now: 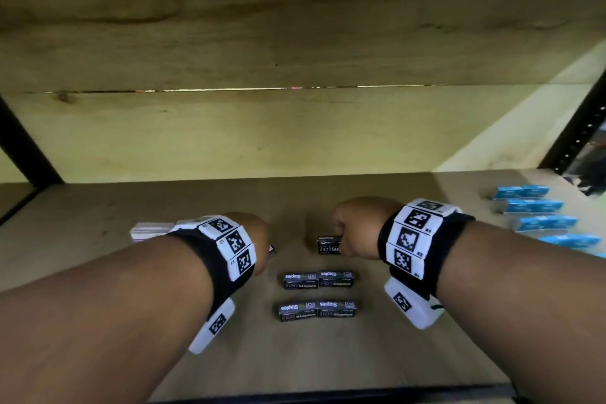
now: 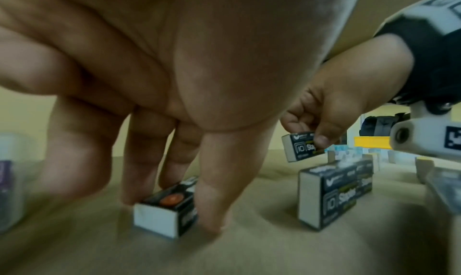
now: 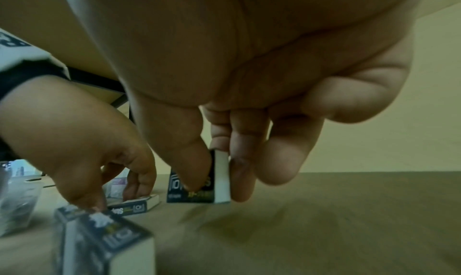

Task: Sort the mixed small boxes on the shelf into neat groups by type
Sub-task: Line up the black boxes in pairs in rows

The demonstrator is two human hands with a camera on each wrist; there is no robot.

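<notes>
My left hand pinches a small black box with an orange dot between thumb and fingers; the box rests on the shelf board. To its right, my right hand grips a black staples box by its long sides, tilted and a little above the board. Several more black staples boxes lie in a tidy two-by-two block nearer to me, between my wrists. In the right wrist view the thumb covers part of the held staples box.
A column of blue boxes lies at the shelf's right side. Pale pink and white boxes sit behind my left wrist. The wooden back wall rises close behind, and black shelf posts flank it.
</notes>
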